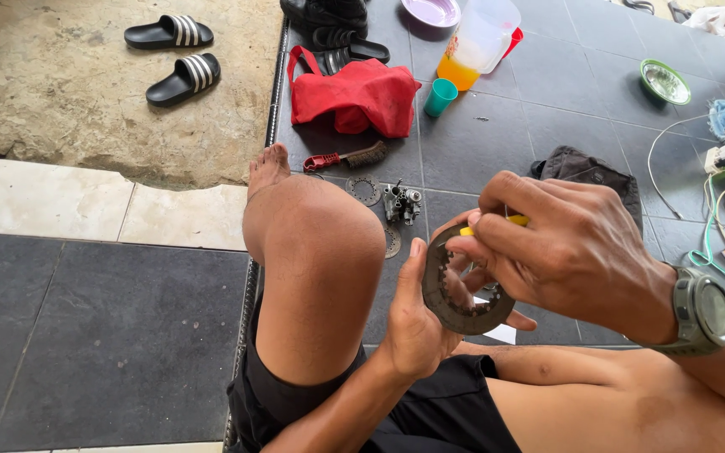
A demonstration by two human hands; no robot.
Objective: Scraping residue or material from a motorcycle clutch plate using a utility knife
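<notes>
Seated on the tiled floor (pixel 497 126), I clamp a dark toothed ring plate (pixel 449 294) upright in my left hand (pixel 413 323), fingers closed round its rim. My right hand (pixel 564 243) pinches a small yellow tool (pixel 513 221) against the plate's upper edge. I judge this mid-cleaning; steady, careful strokes come next.

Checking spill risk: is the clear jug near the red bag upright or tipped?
Tipped: the clear jug leans, orange liquid pooled in its lower corner.
</notes>
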